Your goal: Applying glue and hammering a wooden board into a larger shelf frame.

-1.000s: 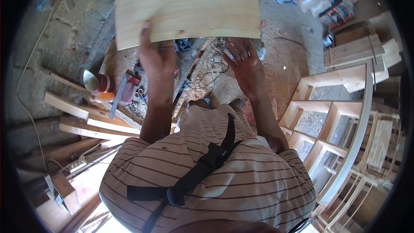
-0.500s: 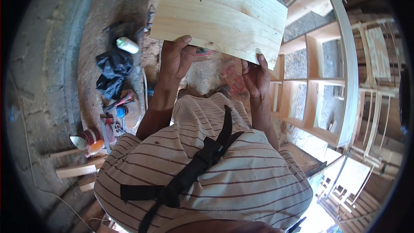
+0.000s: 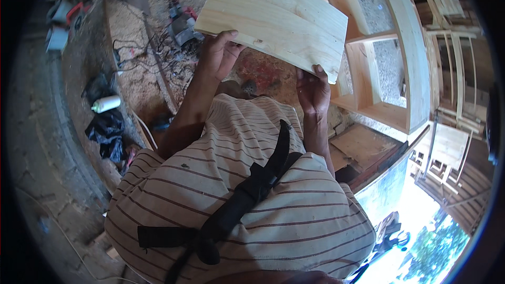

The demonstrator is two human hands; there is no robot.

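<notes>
- Plainly, we hold one pale wooden board [image 3: 276, 18] out in front of us with both hands, and its far left corner reaches the top of our view.
- Our left hand [image 3: 218, 55] grips the near edge toward the left corner, thumb laid on the upper face and fingers curled beneath.
- Our right hand [image 3: 314, 90] is closed on the same edge close to the right corner, thumb on top; the board partly hides its fingers.
- We see the near edge slant down to the right, with a few small dark spots showing in the grain.
- Just past the board's right end, we see a wooden frame [image 3: 411, 52] with open compartments; we cannot tell how near the two stand.
- Below that frame, to our right, lies a flat brown panel [image 3: 363, 147].
- Over on our left, we find a white bottle [image 3: 106, 104] lying on its side, next to a crumpled black plastic bag [image 3: 108, 137].
- Farther up, dark cables [image 3: 142, 47] straggle across ground strewn with sawdust.
- Across our striped shirt [image 3: 184, 194] runs a black strap [image 3: 239, 200].
</notes>
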